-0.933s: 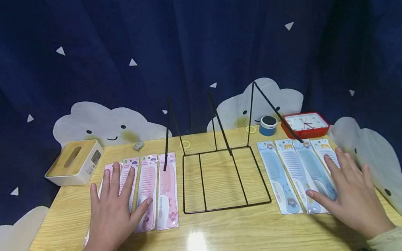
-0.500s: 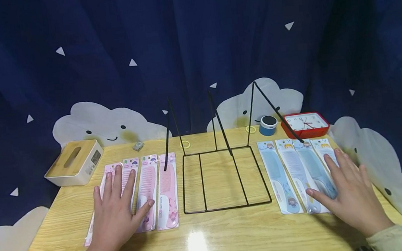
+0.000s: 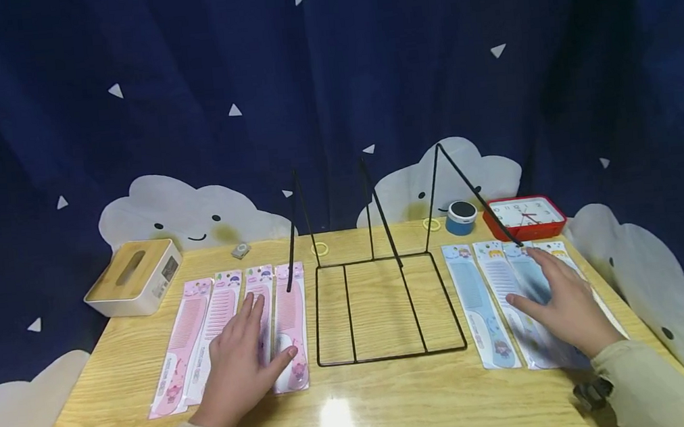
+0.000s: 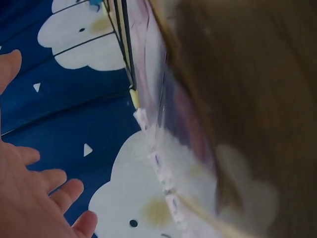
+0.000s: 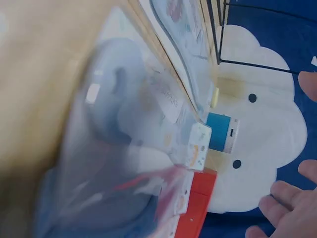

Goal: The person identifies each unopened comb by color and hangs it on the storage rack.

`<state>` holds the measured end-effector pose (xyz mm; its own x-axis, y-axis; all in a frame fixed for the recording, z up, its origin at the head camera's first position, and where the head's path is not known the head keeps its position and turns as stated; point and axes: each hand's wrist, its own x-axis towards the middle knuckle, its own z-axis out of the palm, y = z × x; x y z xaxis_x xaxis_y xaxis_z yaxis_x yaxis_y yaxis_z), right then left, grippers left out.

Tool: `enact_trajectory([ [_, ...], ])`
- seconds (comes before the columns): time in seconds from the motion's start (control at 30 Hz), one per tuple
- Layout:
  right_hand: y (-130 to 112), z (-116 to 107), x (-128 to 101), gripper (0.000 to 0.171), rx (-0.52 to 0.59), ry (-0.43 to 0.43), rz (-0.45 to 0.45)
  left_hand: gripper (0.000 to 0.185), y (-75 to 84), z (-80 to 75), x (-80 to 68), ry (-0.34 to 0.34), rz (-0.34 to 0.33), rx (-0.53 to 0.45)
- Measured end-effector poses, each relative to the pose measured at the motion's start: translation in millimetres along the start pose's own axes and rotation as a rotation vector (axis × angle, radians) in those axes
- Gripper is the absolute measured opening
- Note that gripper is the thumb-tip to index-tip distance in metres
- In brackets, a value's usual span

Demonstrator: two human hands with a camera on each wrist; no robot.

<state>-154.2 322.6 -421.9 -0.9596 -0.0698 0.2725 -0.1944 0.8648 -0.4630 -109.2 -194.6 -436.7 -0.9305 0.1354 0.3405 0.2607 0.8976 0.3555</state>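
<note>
In the head view my left hand (image 3: 236,365) is over the packaged pink combs, fingers extended and holding nothing. It overlaps the third pink comb (image 3: 260,280) and part of the second pink comb (image 3: 219,309). My right hand (image 3: 566,306) extends over the packaged blue combs, thumb apart from the fingers, also holding nothing. Beneath it, the third blue comb (image 3: 524,269) and the rightmost one are partly hidden. Between the two rows stands a black wire rack (image 3: 355,361) with three upright hooks. Both wrist views show the fingers (image 4: 64,193) spread, away from the packages (image 5: 119,99).
A tissue box (image 3: 158,280) with a wooden lid stands at the back left, near a small grey clip-like device (image 3: 240,250). Two yellow rings (image 3: 320,248) lie behind the rack. A blue speaker (image 3: 461,219) and a red clock (image 3: 526,219) stand at the back right.
My left hand has moved right, from the leftmost pink combs toward the third, uncovering the first. My right hand has shifted left and slightly forward over the blue combs. The head view has shifted slightly.
</note>
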Motion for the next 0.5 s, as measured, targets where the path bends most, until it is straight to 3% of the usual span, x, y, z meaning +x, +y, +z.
enact_trajectory([
  [0.23,6,22,46,0.094,0.053,-0.188,0.116,0.095,6.2,18.6,1.9,-0.072,0.013,-0.069],
  [0.5,24,49,99,0.086,0.098,-0.324,0.236,0.098,11.9,38.3,20.1,-0.325,-0.043,-0.041],
])
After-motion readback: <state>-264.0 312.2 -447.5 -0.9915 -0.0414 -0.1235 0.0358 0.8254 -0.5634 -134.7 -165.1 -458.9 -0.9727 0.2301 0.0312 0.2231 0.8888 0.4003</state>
